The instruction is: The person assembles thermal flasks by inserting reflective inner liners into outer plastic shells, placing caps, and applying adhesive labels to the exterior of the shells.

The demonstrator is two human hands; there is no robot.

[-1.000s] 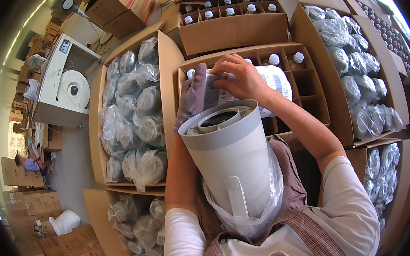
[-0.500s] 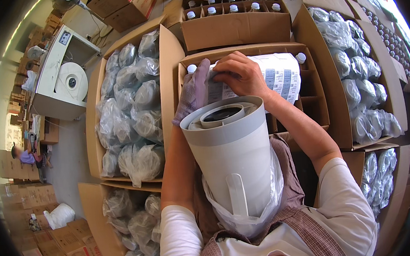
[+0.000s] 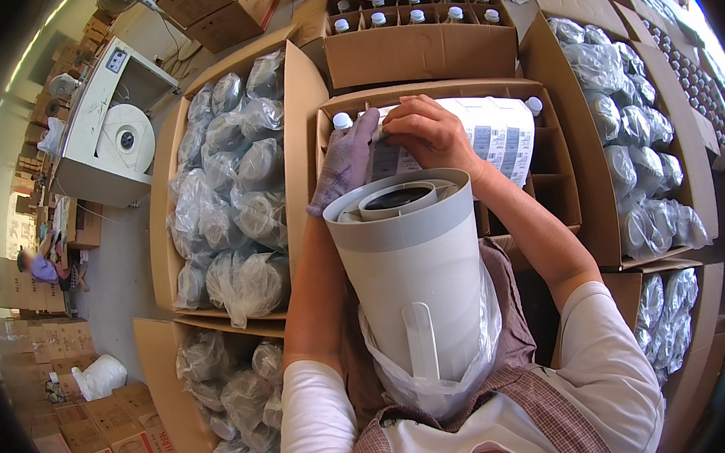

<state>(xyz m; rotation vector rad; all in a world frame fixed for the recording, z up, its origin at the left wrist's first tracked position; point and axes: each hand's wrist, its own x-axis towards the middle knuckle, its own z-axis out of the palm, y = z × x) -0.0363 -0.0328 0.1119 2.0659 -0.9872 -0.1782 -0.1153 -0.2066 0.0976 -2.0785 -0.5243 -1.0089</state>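
Observation:
A white sheet of printed labels (image 3: 504, 134) lies across the top of an open divided carton (image 3: 564, 185) in front of me. My left hand (image 3: 347, 158), in a greyish-purple glove, is closed at the sheet's left edge, its fingers pressed together. Beside it my bare right hand (image 3: 432, 132) bends over the sheet with its fingers pinched close to the left fingertips. What the right fingertips hold is hidden. White-capped bottles show at the carton's left (image 3: 342, 121) and right (image 3: 533, 106) ends. Between my forearms stands a pale grey plastic cylinder (image 3: 404, 266) with a round inner ring.
Cartons of plastic-wrapped items stand to the left (image 3: 230, 169), right (image 3: 627, 120) and lower left (image 3: 239, 389). Beyond the sheet is a carton of capped bottles (image 3: 421, 47). A white machine with a round disc (image 3: 126, 139) stands farther left, near a distant person (image 3: 42, 267).
My right hand has shifted slightly, its fingers curling more at the sheet's left edge. The left hand stays by the same edge. The whole view has moved a little.

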